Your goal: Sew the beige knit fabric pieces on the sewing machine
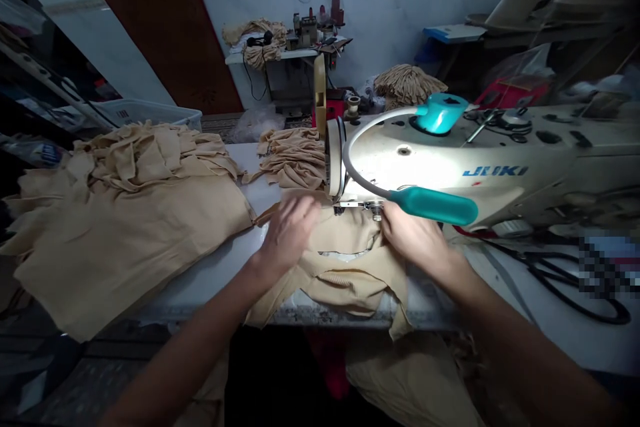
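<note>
A beige fabric piece (345,232) lies beneath the needle area of a white JUKI sewing machine (430,153), its ribbed lower part (345,283) draping toward the table's front edge. My left hand (293,230) is over the left side of this cloth, fingers bent but smeared by motion, so its grip is unclear. On the other side, my right hand (413,233) is closed on the cloth's right edge beside the presser foot (376,211); some of its fingers are hidden. A teal lamp (435,205) on a bent white neck lights the spot from just above that hand.
A large beige fabric pile (135,220) covers the table's left side. Gathered beige pieces (293,157) lie behind the needle area. Black-handled scissors (575,280) rest at the right. Another sewing machine (306,30) stands by the wall.
</note>
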The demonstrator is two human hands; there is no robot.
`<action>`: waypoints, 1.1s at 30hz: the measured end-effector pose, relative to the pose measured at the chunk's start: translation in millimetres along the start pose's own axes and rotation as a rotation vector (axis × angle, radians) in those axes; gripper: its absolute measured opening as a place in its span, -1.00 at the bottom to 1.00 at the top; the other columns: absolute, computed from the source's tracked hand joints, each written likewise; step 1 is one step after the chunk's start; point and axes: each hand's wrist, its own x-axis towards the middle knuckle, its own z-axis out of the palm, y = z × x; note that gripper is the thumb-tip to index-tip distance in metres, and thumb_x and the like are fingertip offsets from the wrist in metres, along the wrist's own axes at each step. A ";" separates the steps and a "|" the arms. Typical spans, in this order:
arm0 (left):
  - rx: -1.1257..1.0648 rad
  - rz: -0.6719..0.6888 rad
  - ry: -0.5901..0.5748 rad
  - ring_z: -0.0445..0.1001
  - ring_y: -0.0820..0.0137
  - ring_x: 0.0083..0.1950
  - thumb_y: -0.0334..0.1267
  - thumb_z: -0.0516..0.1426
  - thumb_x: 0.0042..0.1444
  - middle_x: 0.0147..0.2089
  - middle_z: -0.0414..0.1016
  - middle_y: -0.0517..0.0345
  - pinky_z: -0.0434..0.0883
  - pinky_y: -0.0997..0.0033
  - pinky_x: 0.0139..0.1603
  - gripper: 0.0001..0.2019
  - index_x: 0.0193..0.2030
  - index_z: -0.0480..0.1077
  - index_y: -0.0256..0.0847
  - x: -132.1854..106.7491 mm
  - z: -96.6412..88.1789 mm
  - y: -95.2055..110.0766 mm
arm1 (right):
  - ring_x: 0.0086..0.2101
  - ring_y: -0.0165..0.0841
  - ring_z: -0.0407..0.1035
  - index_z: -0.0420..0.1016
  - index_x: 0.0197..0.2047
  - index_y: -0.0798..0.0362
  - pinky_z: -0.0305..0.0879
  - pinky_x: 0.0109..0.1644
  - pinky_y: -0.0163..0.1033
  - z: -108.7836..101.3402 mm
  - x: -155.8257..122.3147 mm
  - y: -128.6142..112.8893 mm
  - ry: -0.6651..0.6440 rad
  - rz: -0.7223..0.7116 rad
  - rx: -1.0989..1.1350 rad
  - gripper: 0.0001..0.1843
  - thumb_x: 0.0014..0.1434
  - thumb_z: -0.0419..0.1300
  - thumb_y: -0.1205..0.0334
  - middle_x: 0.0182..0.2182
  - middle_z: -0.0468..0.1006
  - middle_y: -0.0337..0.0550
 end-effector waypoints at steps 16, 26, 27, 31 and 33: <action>-0.139 0.049 -0.078 0.39 0.05 0.46 -0.33 0.06 0.43 0.37 0.50 -0.07 0.44 -0.02 0.36 -0.74 0.16 0.46 -0.21 -55.2 10.2 -6.5 | 0.39 0.08 0.20 0.48 0.19 0.07 0.26 0.38 0.20 1.6 -71.9 -31.0 -0.117 -0.163 0.025 -0.65 0.38 0.11 0.34 0.41 0.37 0.14; -0.046 0.072 -0.057 0.44 0.04 0.41 -0.30 0.00 0.47 0.37 0.49 -0.13 0.46 0.01 0.25 -0.79 0.00 0.46 -0.21 -60.7 13.6 -21.1 | -0.01 -0.02 0.51 0.53 -0.16 0.07 0.36 0.15 0.06 -18.7 -87.1 -2.8 -0.089 0.079 -0.159 -0.82 0.22 0.12 0.37 -0.03 0.66 0.10; -0.037 0.072 -0.049 0.45 0.03 0.41 -0.29 0.01 0.47 0.36 0.50 -0.14 0.46 0.00 0.24 -0.79 0.00 0.47 -0.22 -61.1 14.2 -20.2 | -0.07 -0.04 0.52 0.54 -0.17 0.07 0.36 0.11 0.05 -22.7 -84.9 -2.7 -0.087 0.084 -0.188 -0.83 0.21 0.13 0.37 -0.12 0.66 0.07; -0.030 0.050 -0.019 0.49 -0.02 0.36 -0.16 0.04 0.50 0.32 0.53 -0.17 0.50 -0.03 0.18 -0.76 0.02 0.48 -0.23 -62.3 15.4 -17.2 | -0.08 -0.06 0.49 0.58 -0.03 0.10 0.35 0.03 0.00 -32.2 -81.6 -12.1 -0.092 0.063 -0.178 -0.70 0.20 0.14 0.43 -0.09 0.64 0.04; -0.035 0.042 -0.006 0.49 -0.05 0.35 -0.10 0.05 0.51 0.31 0.52 -0.20 0.50 -0.06 0.19 -0.70 0.11 0.48 -0.25 -61.1 13.5 -13.2 | 0.01 -0.05 0.46 0.54 0.15 0.12 0.34 0.04 -0.02 -30.9 -82.1 -18.7 -0.072 0.035 -0.128 -0.61 0.29 0.14 0.40 0.07 0.61 0.08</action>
